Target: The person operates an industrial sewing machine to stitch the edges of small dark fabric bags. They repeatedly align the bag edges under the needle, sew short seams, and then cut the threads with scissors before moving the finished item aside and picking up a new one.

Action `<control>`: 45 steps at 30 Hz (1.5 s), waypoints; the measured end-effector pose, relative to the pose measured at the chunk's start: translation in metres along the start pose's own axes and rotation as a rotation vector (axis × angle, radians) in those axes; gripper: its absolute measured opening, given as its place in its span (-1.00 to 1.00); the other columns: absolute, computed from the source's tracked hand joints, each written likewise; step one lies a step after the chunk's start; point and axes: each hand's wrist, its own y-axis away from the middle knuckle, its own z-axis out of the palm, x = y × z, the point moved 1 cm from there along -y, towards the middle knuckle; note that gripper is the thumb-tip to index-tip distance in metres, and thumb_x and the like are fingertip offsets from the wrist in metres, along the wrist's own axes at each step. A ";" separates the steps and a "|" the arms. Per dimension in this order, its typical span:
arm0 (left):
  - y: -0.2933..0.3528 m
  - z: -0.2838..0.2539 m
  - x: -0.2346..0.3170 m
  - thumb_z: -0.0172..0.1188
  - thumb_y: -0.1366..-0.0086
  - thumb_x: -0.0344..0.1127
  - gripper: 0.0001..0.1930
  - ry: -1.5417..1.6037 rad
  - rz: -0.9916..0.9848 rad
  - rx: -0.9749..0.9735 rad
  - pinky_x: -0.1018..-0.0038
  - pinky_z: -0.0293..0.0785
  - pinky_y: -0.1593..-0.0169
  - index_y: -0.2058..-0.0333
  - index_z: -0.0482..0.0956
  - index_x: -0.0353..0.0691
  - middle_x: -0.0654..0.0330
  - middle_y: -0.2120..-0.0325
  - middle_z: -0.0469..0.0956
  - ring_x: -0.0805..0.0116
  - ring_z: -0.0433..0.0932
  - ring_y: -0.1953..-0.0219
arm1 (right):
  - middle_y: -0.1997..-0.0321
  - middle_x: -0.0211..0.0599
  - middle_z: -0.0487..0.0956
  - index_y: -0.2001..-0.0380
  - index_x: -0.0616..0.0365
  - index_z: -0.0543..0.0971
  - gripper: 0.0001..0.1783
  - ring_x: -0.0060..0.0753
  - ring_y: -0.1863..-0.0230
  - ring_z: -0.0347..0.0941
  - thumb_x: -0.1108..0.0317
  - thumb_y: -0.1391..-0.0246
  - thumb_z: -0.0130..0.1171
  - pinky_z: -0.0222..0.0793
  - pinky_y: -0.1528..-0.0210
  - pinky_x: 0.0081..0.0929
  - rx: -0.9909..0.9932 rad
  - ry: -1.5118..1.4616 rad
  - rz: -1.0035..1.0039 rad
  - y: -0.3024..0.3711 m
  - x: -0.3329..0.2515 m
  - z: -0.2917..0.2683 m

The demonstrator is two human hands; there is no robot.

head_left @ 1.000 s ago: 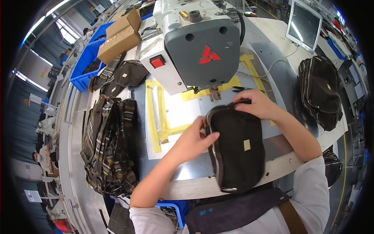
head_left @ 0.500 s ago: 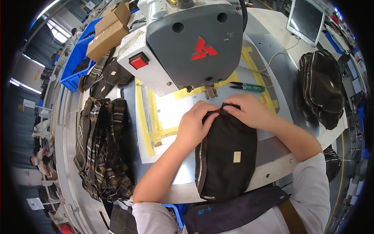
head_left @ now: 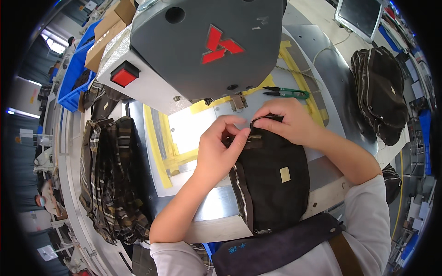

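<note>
A dark brown fabric pouch point(head_left: 271, 198) lies in front of me over the table's front edge, a small cream label on its face and a metal zipper down its left side. Its top edge is pinched between the thumb and fingers of my right hand point(head_left: 291, 122). Beside it, my left hand point(head_left: 216, 147) curls at the top left corner, thumb tip against the edge; its forefinger is blurred and the other fingers are partly hidden. A short brown strip point(head_left: 252, 143) shows below the left thumb. Just beyond both hands is the machine's small metal foot point(head_left: 238, 102).
The sewing machine's grey head point(head_left: 207, 60) looms above the far side. Green-handled thread snips point(head_left: 294, 93) lie beyond my right hand. Plaid fabric pieces point(head_left: 113, 179) hang at left, near a blue bin point(head_left: 68, 97) and cardboard box point(head_left: 107, 41). Dark pouches point(head_left: 380, 96) are stacked at right.
My left hand has loosened and its forefinger has lifted off the pouch's top edge. The brown strip has come into sight. The view has shifted, bringing the machine head closer.
</note>
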 end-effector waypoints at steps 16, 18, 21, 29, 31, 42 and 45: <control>-0.001 0.001 -0.005 0.24 -0.11 -0.52 -0.91 -0.104 0.031 0.037 0.57 0.52 0.27 0.38 0.55 -0.34 0.22 0.48 0.59 0.52 0.58 0.42 | 0.30 -0.35 0.58 0.27 0.11 0.62 -0.81 -0.29 0.29 0.51 0.35 -0.01 0.26 0.41 0.28 -0.40 0.082 0.202 -0.287 -0.001 -0.006 0.012; -0.001 0.001 -0.005 0.24 -0.11 -0.51 -0.92 -0.060 0.022 0.021 0.58 0.51 0.27 0.38 0.55 -0.34 0.23 0.49 0.58 0.54 0.57 0.42 | 0.29 -0.38 0.56 0.28 0.09 0.62 -0.79 -0.30 0.30 0.49 0.42 0.08 0.29 0.42 0.29 -0.38 0.118 0.327 -0.478 -0.002 -0.003 0.013; -0.003 0.001 -0.007 0.23 -0.12 -0.51 -0.92 -0.036 -0.018 0.025 0.59 0.51 0.26 0.39 0.54 -0.35 0.24 0.50 0.58 0.55 0.55 0.43 | 0.26 -0.40 0.55 0.30 0.06 0.60 -0.75 -0.30 0.29 0.49 0.45 0.16 0.31 0.43 0.27 -0.34 0.121 0.487 -0.658 -0.001 -0.003 0.010; -0.006 -0.004 -0.015 0.22 -0.13 -0.51 -0.93 0.002 -0.038 0.089 0.60 0.50 0.24 0.39 0.54 -0.34 0.26 0.48 0.57 0.57 0.54 0.42 | 0.17 -0.41 0.55 0.38 0.10 0.56 -0.84 -0.31 0.13 0.47 0.37 0.12 0.23 0.40 0.03 -0.33 0.142 0.690 -0.813 0.010 -0.005 0.013; -0.005 -0.003 -0.013 0.22 -0.13 -0.51 -0.92 0.006 -0.043 0.062 0.59 0.50 0.22 0.38 0.53 -0.34 0.27 0.48 0.57 0.57 0.54 0.41 | 0.17 -0.42 0.55 0.40 0.08 0.56 -0.85 -0.32 0.10 0.45 0.36 0.12 0.23 0.37 -0.02 -0.29 0.107 0.589 -0.711 0.004 -0.003 0.013; -0.001 0.000 -0.015 0.18 -0.16 -0.53 -0.91 0.059 -0.030 0.092 0.60 0.48 0.20 0.34 0.49 -0.32 0.28 0.46 0.54 0.58 0.52 0.38 | 0.30 -0.45 0.52 0.42 0.04 0.57 -0.88 -0.35 0.07 0.41 0.40 0.13 0.22 0.27 -0.15 -0.14 0.156 0.737 -0.634 0.015 -0.014 0.020; -0.003 -0.005 -0.016 0.12 -0.22 -0.51 -0.90 0.104 -0.059 -0.033 0.63 0.40 0.16 0.28 0.45 -0.30 0.32 0.42 0.48 0.60 0.45 0.34 | 0.32 -0.45 0.53 0.43 0.03 0.58 -0.85 -0.36 0.07 0.41 0.41 0.17 0.28 0.25 -0.17 -0.08 0.145 0.667 -0.532 0.012 -0.013 0.018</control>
